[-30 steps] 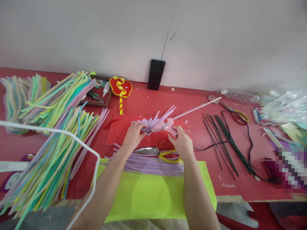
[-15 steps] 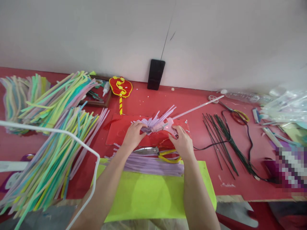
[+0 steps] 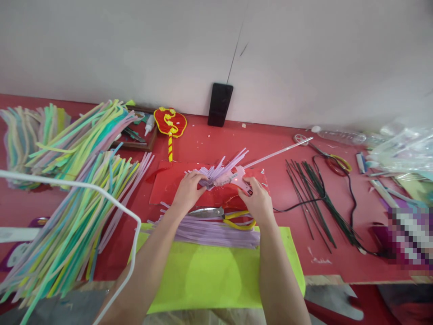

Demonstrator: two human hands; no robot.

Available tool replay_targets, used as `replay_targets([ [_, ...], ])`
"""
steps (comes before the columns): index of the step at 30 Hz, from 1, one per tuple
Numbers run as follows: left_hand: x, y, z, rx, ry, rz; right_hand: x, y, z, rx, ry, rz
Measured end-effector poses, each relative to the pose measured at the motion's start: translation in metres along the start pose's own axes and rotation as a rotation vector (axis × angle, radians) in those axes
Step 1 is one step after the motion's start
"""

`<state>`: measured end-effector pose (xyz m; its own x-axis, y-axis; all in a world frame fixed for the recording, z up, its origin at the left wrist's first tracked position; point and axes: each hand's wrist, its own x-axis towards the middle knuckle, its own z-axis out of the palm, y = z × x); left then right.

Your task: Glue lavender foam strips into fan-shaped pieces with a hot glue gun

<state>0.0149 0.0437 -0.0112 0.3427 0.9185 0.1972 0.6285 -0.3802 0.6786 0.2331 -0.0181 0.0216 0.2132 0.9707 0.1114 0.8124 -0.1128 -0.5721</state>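
Observation:
My right hand (image 3: 256, 198) is closed around the handle of a pink hot glue gun (image 3: 239, 177), whose nozzle points left. A long clear glue stick (image 3: 277, 152) sticks out of its back, up and to the right. My left hand (image 3: 190, 192) pinches a bunch of bent lilac pipe cleaners (image 3: 230, 163) at the nozzle; the exact contact point is too small to make out. Both hands are over a red board (image 3: 169, 185). Just below them lie scissors with yellow handles (image 3: 237, 221) and more lilac pipe cleaners (image 3: 216, 234) on a yellow-green cloth (image 3: 209, 275).
Piles of coloured pipe cleaners (image 3: 84, 198) cover the left side, crossed by a white bar (image 3: 111, 198). A phone (image 3: 219, 104) leans on the wall, right of a red-and-yellow fan-shaped piece (image 3: 171, 123). Dark green stems (image 3: 321, 203) and a black cord (image 3: 297, 206) lie right.
The glue stick's far end has dipped slightly and shifted left as the glue gun tilts a little. Both hands stay almost in the same place.

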Motion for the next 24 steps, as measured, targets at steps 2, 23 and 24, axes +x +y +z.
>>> replay_targets([
  [2, -0.0002, -0.0005, -0.0001, -0.004, -0.004, 0.003, -0.0003, -0.0003, -0.0005, -0.008, 0.001, 0.014],
  [23, -0.0006, -0.0005, -0.0017, 0.012, -0.020, 0.019, -0.0003, -0.0049, -0.0018, -0.040, 0.010, 0.047],
  [24, -0.0006, -0.0003, -0.0018, 0.011, -0.023, 0.016, -0.0003, -0.0051, -0.0014, -0.043, 0.007, 0.047],
])
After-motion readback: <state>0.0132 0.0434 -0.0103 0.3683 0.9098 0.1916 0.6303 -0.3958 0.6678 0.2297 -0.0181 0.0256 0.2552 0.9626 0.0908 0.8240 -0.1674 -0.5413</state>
